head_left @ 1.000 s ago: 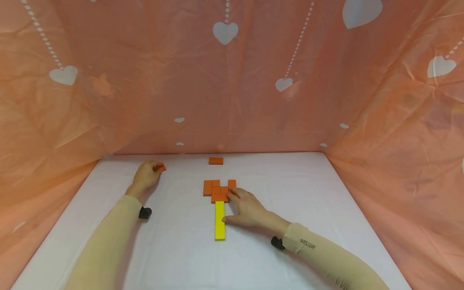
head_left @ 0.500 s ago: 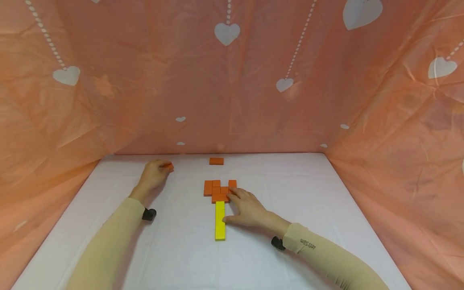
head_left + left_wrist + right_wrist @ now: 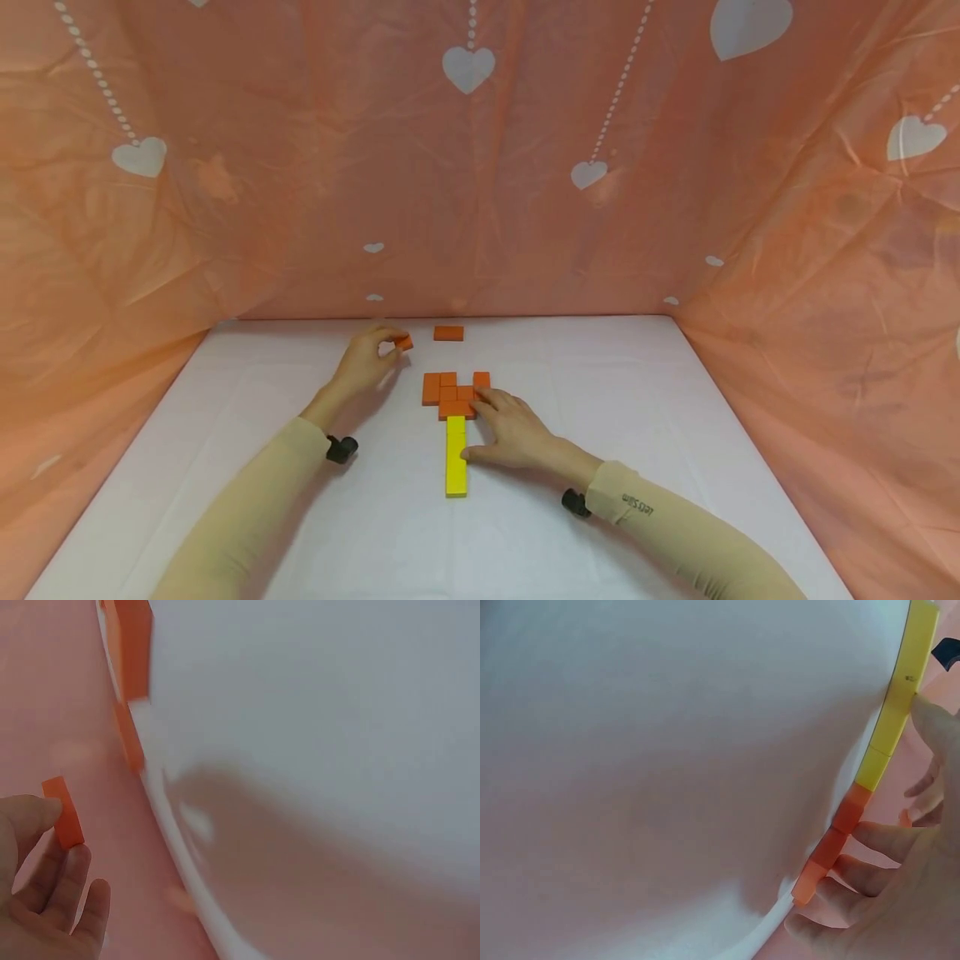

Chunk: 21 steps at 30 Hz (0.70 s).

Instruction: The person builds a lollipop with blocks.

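Note:
In the head view my left hand (image 3: 363, 360) pinches a small orange block (image 3: 403, 342) above the far part of the table. The left wrist view shows that orange block (image 3: 66, 814) held between thumb and fingertips. Flat orange blocks (image 3: 431, 389) lie joined in a cluster at mid-table, with a notch at its far side. A yellow strip (image 3: 456, 458), made of two pieces end to end in the right wrist view, runs from the cluster toward me. My right hand (image 3: 517, 432) rests along the right side, thumb touching the yellow strip (image 3: 904, 690) and fingers touching the orange blocks (image 3: 851, 808).
A lone orange block (image 3: 448, 333) lies near the table's far edge, right of the left hand. White cloth covers the table (image 3: 600, 383). Orange curtains with white hearts (image 3: 468, 69) hang behind and at both sides. A small black camera (image 3: 342, 450) sits on each wrist.
My left hand has carried its orange block rightward, from the table's far left toward the lone block. The right hand and the laid blocks have stayed in place.

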Tool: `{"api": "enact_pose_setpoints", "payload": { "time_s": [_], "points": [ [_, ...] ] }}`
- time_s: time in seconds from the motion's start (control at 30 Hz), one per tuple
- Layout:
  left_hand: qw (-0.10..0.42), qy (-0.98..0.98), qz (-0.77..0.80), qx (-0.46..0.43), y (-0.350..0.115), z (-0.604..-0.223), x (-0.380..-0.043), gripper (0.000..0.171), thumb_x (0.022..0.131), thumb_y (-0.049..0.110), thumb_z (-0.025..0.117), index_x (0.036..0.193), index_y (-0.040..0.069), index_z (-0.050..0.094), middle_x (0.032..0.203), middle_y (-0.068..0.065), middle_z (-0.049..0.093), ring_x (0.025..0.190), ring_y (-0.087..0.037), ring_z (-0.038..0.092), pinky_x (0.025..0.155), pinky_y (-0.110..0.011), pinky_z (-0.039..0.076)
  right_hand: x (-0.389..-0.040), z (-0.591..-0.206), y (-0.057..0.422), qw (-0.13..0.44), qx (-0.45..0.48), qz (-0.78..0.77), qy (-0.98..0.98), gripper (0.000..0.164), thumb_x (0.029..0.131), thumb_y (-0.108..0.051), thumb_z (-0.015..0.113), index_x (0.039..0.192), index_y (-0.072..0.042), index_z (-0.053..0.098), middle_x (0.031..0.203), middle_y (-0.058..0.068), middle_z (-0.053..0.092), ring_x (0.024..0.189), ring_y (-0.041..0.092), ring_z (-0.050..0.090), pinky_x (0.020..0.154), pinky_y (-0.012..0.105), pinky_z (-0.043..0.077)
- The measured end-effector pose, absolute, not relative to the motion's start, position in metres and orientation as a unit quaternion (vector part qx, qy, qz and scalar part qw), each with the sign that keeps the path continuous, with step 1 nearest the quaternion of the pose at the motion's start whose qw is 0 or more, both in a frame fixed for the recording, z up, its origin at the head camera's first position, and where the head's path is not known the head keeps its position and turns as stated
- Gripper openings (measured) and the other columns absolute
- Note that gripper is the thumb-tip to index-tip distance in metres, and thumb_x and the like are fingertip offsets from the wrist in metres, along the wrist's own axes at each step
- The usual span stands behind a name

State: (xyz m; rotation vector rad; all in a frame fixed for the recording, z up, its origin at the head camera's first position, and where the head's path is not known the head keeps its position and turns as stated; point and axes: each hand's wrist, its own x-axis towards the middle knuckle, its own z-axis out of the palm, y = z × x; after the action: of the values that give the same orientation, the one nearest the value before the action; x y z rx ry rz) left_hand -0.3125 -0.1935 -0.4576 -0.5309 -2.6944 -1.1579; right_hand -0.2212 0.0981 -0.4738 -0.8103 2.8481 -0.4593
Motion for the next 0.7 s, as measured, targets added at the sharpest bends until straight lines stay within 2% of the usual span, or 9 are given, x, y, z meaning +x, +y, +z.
{"api": "enact_pose_setpoints", "payload": {
  "time_s": [0.4, 0.7],
  "points": [
    [0.073, -0.896, -0.365, -0.243, -0.129, -0.46, -0.299, 0.03, 0.097, 0.006, 0.072, 0.127, 0.004, 0.072, 0.129, -0.013, 0.065, 0.122, -0.035, 0.062, 0.108, -0.052, 0.05, -0.222, -0.471, 0.099, 0.074, -0.27, -0.147, 0.949, 0.088, 0.09, -0.06, 0.074, 0.154, -0.006, 0.049, 0.167, 0.013, 0.033, 0.152, 0.034, 0.033, 0.123, 0.055, 0.028],
    [0.033, -0.908, -0.331, -0.254, -0.109, -0.464, -0.301, 0.029, 0.095, 0.004, 0.071, 0.124, 0.006, 0.074, 0.13, -0.012, 0.066, 0.118, -0.034, 0.065, 0.103, -0.051, 0.053, -0.222, -0.47, 0.1, 0.073, -0.273, -0.149, 0.947, 0.086, 0.09, -0.059, 0.074, 0.153, -0.005, 0.05, 0.166, 0.014, 0.035, 0.151, 0.034, 0.034, 0.123, 0.056, 0.029]
  ]
}}
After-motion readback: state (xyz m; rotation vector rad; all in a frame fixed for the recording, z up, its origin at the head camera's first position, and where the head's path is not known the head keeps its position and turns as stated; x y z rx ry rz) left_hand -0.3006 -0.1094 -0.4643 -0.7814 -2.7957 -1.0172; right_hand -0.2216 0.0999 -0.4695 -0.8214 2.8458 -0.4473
